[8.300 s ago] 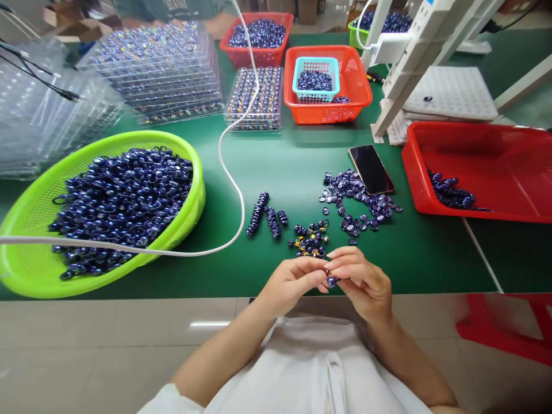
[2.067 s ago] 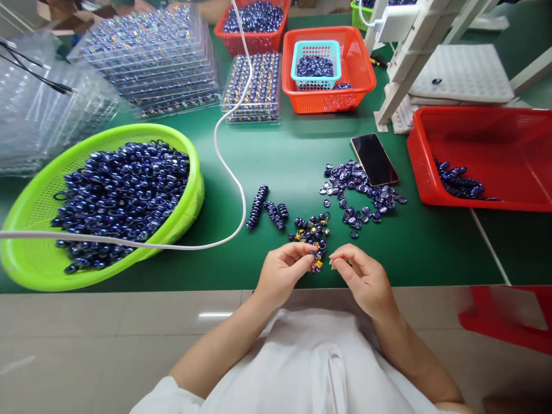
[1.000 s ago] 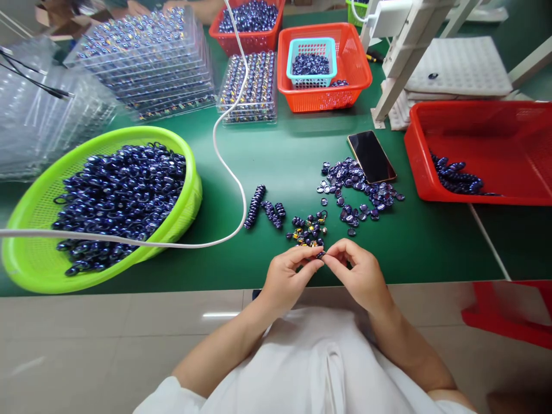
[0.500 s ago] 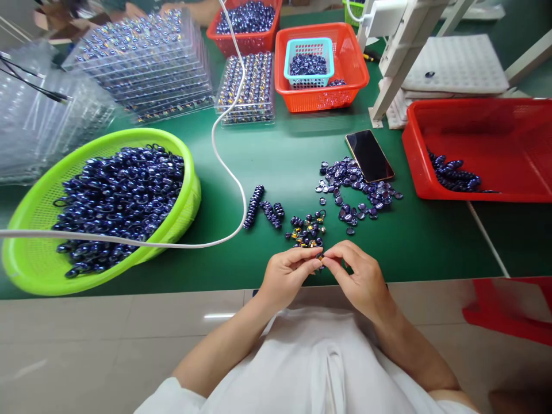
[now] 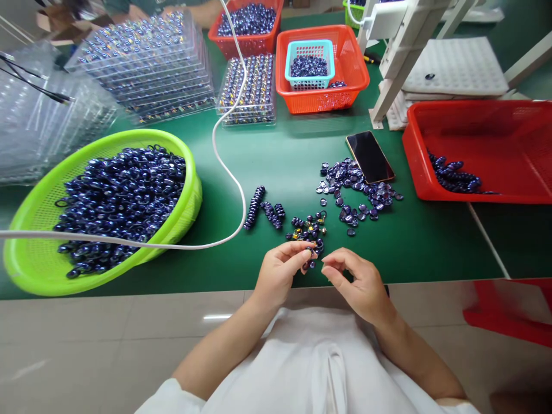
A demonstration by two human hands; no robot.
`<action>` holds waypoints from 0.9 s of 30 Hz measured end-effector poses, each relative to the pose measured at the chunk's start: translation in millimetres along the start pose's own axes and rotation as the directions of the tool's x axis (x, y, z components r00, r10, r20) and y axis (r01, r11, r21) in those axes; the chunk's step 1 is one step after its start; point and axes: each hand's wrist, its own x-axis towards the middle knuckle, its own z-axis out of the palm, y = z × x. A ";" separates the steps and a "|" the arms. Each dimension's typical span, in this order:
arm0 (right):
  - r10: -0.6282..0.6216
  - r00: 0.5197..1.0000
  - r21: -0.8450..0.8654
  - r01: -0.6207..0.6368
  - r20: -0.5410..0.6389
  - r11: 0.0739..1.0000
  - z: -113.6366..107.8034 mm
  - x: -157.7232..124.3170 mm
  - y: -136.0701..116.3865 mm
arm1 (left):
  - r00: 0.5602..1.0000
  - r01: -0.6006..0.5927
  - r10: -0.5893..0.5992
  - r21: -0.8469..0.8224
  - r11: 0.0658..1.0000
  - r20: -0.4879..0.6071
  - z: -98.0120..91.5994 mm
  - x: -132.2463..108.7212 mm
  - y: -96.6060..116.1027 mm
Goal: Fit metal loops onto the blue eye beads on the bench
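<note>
Near the table's front edge, my left hand [image 5: 280, 269] pinches a small dark blue piece [image 5: 309, 253] between thumb and fingertips. My right hand [image 5: 356, 282] is a little to the right, its thumb and index finger close together; whether anything small is between them cannot be made out. Just beyond the fingers lies a small pile of blue and gold pieces [image 5: 308, 229]. Coiled stacks of dark blue rings [image 5: 255, 207] lie to its left. Loose flat blue caps [image 5: 362, 211] spread beyond my right hand, beside a phone [image 5: 370, 156].
A green basket [image 5: 193, 195] full of blue rings stands at left, crossed by a white cable [image 5: 240, 190]. Clear trays [image 5: 172, 86], an orange basket [image 5: 321, 103] and a metal post [image 5: 390, 75] stand behind. A red basket [image 5: 495, 138] is at right. Someone's arm shows at the top.
My hands have come apart. My left hand has drawn slightly left with the small piece, and my right hand no longer touches it.
</note>
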 end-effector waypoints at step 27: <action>0.124 0.990 0.456 -0.138 0.060 0.879 4.7 0.2 -0.9 | 0.999 -0.038 0.037 0.080 0.996 0.017 -0.3 -5.3 -7.5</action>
